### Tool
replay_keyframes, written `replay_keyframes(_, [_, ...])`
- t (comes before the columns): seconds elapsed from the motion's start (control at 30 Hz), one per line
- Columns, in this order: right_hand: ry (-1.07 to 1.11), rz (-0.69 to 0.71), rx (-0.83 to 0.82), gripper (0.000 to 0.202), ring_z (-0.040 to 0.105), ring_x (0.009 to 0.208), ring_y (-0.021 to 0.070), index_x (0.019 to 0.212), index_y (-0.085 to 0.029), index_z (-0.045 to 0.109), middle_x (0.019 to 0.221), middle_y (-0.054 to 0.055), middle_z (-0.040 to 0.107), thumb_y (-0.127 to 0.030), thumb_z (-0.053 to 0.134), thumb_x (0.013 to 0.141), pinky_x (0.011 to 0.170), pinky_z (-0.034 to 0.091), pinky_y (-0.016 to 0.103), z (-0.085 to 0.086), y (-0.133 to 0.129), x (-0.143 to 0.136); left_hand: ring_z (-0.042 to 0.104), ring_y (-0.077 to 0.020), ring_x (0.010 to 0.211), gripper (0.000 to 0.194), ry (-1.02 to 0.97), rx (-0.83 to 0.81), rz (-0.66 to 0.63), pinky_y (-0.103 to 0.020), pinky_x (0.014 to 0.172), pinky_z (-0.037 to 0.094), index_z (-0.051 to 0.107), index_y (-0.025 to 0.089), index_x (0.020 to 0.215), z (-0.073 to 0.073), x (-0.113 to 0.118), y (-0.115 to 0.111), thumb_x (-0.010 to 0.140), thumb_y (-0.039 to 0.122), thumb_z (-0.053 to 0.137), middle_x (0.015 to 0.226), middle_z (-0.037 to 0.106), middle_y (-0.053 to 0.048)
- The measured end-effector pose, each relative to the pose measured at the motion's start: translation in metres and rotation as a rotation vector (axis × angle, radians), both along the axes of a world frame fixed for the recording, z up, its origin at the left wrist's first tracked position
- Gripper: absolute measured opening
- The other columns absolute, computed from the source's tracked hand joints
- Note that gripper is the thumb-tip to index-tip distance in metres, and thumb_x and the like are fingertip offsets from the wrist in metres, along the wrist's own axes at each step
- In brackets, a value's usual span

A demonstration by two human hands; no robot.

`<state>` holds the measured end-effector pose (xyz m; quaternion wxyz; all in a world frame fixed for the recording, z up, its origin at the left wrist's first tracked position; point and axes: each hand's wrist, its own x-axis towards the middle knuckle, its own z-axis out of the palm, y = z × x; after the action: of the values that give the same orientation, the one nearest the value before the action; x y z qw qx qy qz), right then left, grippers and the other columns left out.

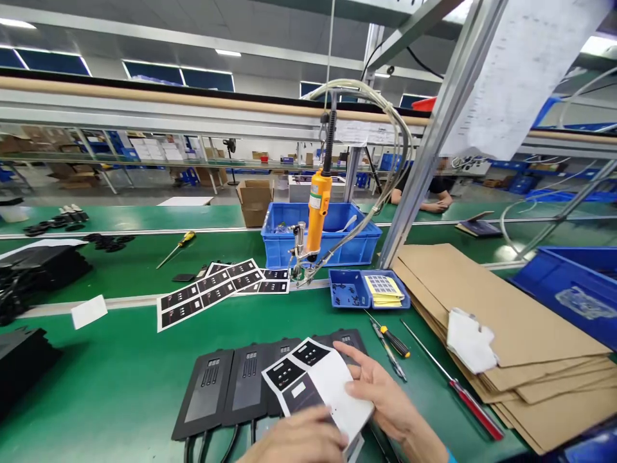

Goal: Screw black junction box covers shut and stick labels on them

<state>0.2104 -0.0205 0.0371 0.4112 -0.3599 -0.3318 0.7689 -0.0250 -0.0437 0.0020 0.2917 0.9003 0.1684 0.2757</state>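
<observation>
The head view shows the sheet raised in front of the person, between the two hands and over the right part of a row of black units. Its long axis slants from far left to near right, with dark printed panels at the far-left end and a plain white part curving toward the right hand. It hides much of the units behind it; whether it touches them I cannot tell.

The right hand grasps the sheet's right side, the thumb lying on the white face, the index finger reaching out past the edge and the other fingers partly hidden behind. Its forearm comes in from the near right.

The left hand is at the near-left edge, palm down and blurred, its fingers bent across the lower panels. Both hands are right at the sheet, so neither is clearly nearer. Whether the left one pinches it or only rests on it, I cannot tell.

The units lie side by side on the tabletop, their cables pointing toward the person. Just right of them lie a pen and a yellow screwdriver.
</observation>
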Motion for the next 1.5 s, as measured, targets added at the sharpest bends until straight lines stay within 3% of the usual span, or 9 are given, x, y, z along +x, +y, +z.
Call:
replay_keyframes(0.13, [-0.028,-0.072,0.081,0.089,0.071,0.088,0.0216,0.15,-0.026,0.032,0.115,0.011,0.07,-0.03,0.08,0.075,0.071,0.056,0.031,0.015,-0.031,0.013,0.034,-0.0393,0.144,0.063,-0.045,-0.074,0.536,-0.064,0.113,0.035,0.038,0.03,0.15,0.037,-0.003,-0.005,0.093,0.052,0.052,0.153,0.043,-0.012])
replay_keyframes(0.2, [-0.086,-0.146,0.129,0.086,0.071,0.091,0.0227,0.152,-0.03,0.028,0.115,0.01,0.069,-0.035,0.076,0.08,0.072,0.057,0.033,0.025,-0.048,0.02,0.044,-0.0384,0.137,0.074,-0.06,-0.362,0.617,-0.056,0.11,0.041,0.032,0.029,0.153,0.055,0.0,-0.01,0.089,0.052,0.062,0.148,0.049,-0.014])
replay_keyframes(0.33, [-0.599,-0.391,0.455,0.06,0.069,0.08,0.0173,0.148,-0.032,0.037,0.101,0.007,0.067,-0.036,0.06,0.093,0.067,0.058,0.028,0.04,-0.074,0.037,0.069,-0.0239,0.091,0.052,-0.277,-0.978,0.452,-0.032,0.082,0.056,0.053,0.021,0.131,0.07,0.024,-0.018,0.091,0.052,0.061,0.105,0.071,-0.011])
replay_keyframes(0.53, [-1.362,-0.522,1.274,0.033,0.062,0.074,0.0163,0.12,-0.018,0.066,0.088,0.008,0.06,-0.013,0.064,0.087,0.065,0.056,0.026,0.057,-0.075,0.047,0.066,-0.0183,0.075,0.048,-0.394,-1.226,0.372,-0.025,0.068,0.052,0.061,0.015,0.116,0.063,0.058,-0.019,0.085,0.05,0.072,0.092,0.071,-0.01])
replay_keyframes(0.93, [-1.169,-0.478,1.263,0.03,0.063,0.074,0.0172,0.116,-0.015,0.065,0.085,0.009,0.062,-0.004,0.06,0.088,0.064,0.055,0.027,0.02,-0.058,0.03,0.069,-0.0187,0.081,0.042,-0.728,-1.823,0.367,-0.031,0.082,0.056,0.069,0.013,0.113,0.053,0.075,-0.014,0.083,0.039,0.079,0.09,0.072,-0.012])
replay_keyframes(1.1, [-0.603,-0.284,1.089,0.004,0.056,0.065,0.0144,0.091,-0.024,0.066,0.072,0.002,0.057,-0.021,0.063,0.091,0.058,0.047,0.028,0.035,-0.056,0.037,0.062,-0.0156,0.068,0.04,-0.549,-1.614,0.487,-0.026,0.067,0.052,0.068,0.011,0.1,0.035,0.066,0.002,0.081,0.045,0.078,0.08,0.068,-0.008])
replay_keyframes(1.23, [-0.1,-0.48,0.771,0.018,0.049,0.061,0.0123,0.081,-0.026,0.06,0.071,0.0,0.049,-0.038,0.058,0.095,0.05,0.04,0.024,0.051,-0.034,0.053,0.058,-0.0158,0.067,0.029,-0.181,-1.088,0.628,-0.024,0.061,0.045,0.066,0.016,0.103,0.031,0.055,0.016,0.096,0.039,0.051,0.078,0.064,-0.004])
replay_keyframes(1.4, [-0.467,-0.496,0.405,0.014,0.044,0.053,0.0074,0.089,-0.023,0.062,0.073,-0.003,0.051,-0.036,0.065,0.091,0.049,0.036,0.021,0.026,0.035,0.064,0.067,-0.0219,0.098,0.049,0.381,-0.532,0.564,-0.034,0.088,0.053,0.064,0.019,0.125,0.03,0.069,0.014,0.092,0.006,0.03,0.117,0.064,-0.011])
replay_keyframes(1.5, [-0.655,-0.365,0.371,0.024,0.045,0.057,0.0093,0.083,-0.019,0.061,0.07,-0.002,0.053,-0.042,0.064,0.088,0.052,0.035,0.023,-0.008,0.07,0.057,0.072,-0.0221,0.089,0.077,0.744,-0.321,0.547,-0.036,0.079,0.059,0.051,0.02,0.143,0.026,0.084,0.008,0.076,-0.01,0.027,0.143,0.051,-0.013])
